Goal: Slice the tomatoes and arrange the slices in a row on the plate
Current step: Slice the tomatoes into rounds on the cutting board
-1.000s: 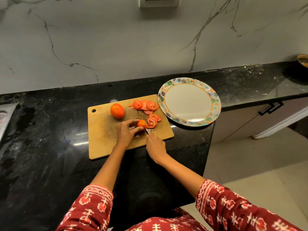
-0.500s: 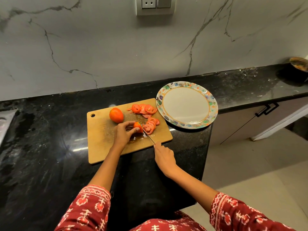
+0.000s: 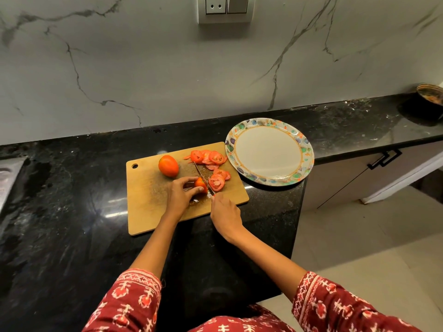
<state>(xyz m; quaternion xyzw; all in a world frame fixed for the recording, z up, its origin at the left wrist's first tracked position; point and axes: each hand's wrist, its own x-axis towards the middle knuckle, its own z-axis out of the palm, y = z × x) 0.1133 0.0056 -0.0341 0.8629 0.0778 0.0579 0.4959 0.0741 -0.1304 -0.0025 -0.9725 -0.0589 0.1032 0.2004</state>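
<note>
On the wooden cutting board [image 3: 148,202], my left hand [image 3: 178,196] pinches the small remaining piece of a tomato [image 3: 200,184]. My right hand [image 3: 224,215] grips a knife [image 3: 203,177] whose blade lies against that piece's right side, pointing away from me. Several cut slices [image 3: 217,182] lie right of the blade, and more slices [image 3: 208,157] are heaped at the board's far edge. A whole tomato [image 3: 168,165] stands further left on the board. The patterned plate [image 3: 305,161] sits to the right with nothing on it.
The black stone counter [image 3: 60,212] ends at an edge just right of the board and drops to the floor [image 3: 359,248]. A dark bowl [image 3: 429,97] sits at the far right. A sink edge [image 3: 9,173] shows at far left. A socket [image 3: 225,7] is on the marble wall.
My right hand has moved forward with the knife, and the blade now reaches further across the board past the tomato piece. My left hand still holds the piece in the same spot.
</note>
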